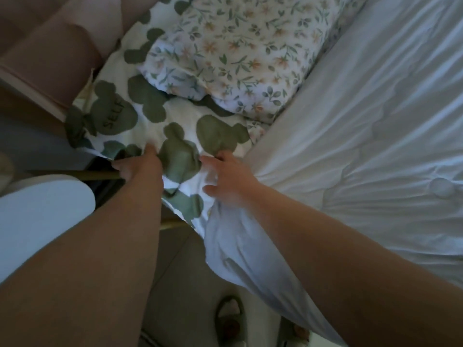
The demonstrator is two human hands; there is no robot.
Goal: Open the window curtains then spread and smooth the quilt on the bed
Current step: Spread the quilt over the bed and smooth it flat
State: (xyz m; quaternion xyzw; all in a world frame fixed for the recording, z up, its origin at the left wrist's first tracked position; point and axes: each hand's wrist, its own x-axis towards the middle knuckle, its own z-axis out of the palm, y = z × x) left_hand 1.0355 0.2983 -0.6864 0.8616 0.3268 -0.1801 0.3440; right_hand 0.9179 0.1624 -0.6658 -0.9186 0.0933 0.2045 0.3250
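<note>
Head view: both arms reach straight out over the bed's edge. Left hand [140,166] is curled, gripping the green-patterned sheet [175,136]. Right hand [225,179], fingers spread, rests on the white quilt [350,146], which lies across the bed beside the floral pillow [238,53].

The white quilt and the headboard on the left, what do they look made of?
The white quilt looks like soft padded fabric, probably matte cotton or microfibre: it creases finely and puffs around a stitched tuft. The headboard looks upholstered in dull pink, velvet-like cloth over padding, judging by its rounded channels; the exact fabric is unclear.
</note>
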